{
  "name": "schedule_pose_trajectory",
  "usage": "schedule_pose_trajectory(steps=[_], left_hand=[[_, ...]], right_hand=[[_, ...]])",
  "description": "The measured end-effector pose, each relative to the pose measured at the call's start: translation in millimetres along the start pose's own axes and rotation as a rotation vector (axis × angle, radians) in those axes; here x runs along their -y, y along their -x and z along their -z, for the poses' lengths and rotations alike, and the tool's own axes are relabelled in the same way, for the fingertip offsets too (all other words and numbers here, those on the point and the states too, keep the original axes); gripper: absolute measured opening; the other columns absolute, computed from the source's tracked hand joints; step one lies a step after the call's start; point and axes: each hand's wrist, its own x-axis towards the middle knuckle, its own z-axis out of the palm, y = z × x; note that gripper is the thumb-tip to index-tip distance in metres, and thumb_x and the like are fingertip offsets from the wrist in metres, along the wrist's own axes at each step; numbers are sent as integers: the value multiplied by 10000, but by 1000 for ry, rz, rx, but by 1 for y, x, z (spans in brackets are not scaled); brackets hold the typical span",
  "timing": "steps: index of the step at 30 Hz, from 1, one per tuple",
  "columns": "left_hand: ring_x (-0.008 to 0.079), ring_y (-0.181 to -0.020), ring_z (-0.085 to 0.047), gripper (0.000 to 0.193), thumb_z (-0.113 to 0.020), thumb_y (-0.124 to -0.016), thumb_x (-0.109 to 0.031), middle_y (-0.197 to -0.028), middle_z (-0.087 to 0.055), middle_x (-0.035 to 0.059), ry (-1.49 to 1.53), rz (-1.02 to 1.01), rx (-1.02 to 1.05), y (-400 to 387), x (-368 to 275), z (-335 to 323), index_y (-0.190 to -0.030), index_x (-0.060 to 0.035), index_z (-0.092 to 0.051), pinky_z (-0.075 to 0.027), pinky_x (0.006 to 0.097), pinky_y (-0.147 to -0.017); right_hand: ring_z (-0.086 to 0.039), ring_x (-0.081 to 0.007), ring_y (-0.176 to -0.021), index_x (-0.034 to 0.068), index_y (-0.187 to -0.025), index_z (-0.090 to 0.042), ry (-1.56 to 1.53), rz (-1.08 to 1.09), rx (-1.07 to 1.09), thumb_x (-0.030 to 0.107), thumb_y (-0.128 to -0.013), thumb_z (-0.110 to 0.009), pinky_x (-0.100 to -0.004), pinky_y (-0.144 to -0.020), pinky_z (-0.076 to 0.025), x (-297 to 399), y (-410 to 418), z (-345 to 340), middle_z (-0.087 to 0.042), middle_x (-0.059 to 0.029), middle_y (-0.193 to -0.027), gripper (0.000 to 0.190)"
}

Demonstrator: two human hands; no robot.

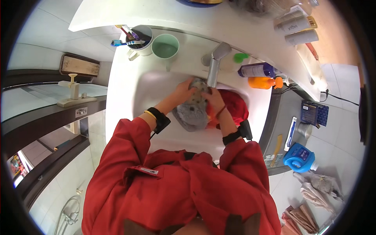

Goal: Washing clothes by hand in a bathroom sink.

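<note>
A wet-looking grey fabric item [192,113] with dark spots hangs between my hands inside the white washbasin [149,126]. My left hand [185,91] grips its upper left edge. On the other side my right hand [213,98] pinches its upper right edge, just under the metal faucet [216,66]. Red cloth [235,107] lies in the right part of the basin, partly behind my right wrist. Whether water runs from the faucet cannot be told.
Behind the basin stand a green mug [165,46] and a mug with toothbrushes [141,39]. An orange pump bottle [261,83], a purple bottle [255,70] and a green item [241,57] are at the right rim. A blue detergent jug [299,157] sits farther right.
</note>
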Motion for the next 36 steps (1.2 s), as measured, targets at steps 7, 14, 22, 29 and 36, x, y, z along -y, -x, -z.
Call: schedule_pose_trajectory(steps=[7, 14, 22, 29, 36], left_hand=[[395, -815, -562, 430, -487, -835, -257, -890, -566, 262, 16, 203, -388, 1, 5, -19, -1163, -4, -371, -428, 440, -721], [367, -620, -571, 322, -479, -830, -360, -668, -579, 175, -368, -211, -451, 17, -51, -76, -905, -48, -508, -444, 435, -516], [295, -629, -599, 288, -435, -842, -330, -731, -605, 117, -562, -4, -371, -15, -12, -46, -844, -82, -581, -465, 411, -513], [308, -701, -599, 367, -556, -775, -299, -847, -601, 176, -341, 8, -266, 15, -47, -32, -1012, -22, -520, -465, 400, -607], [155, -699, -549, 342, -575, -806, -215, -830, -595, 106, 372, 112, -627, 21, -1, 21, -1071, -6, -525, -457, 276, -646]], right_hand=[[-538, -216, -910, 12, -1043, -506, 120, 145, -223, 229, -776, -541, -323, -800, -416, -47, 4, -14, -563, -99, -987, 345], [-554, -211, -867, 52, -1021, -528, -725, -253, -263, 321, -836, -467, -314, -752, -442, -28, -14, -43, -574, -57, -936, 332], [-554, -220, -918, 43, -1066, -509, -367, -188, -344, 228, -855, -463, -303, -767, -446, 7, 14, -59, -575, -59, -978, 285], [-547, -216, -931, 24, -1102, -490, -724, -66, -89, 208, -843, -498, -292, -773, -442, -1, -4, -17, -574, -56, -996, 318], [-525, -235, -963, -31, -1080, -492, 469, 191, -295, 264, -799, -568, -333, -848, -403, 9, 50, -45, -534, -172, -1046, 414]])
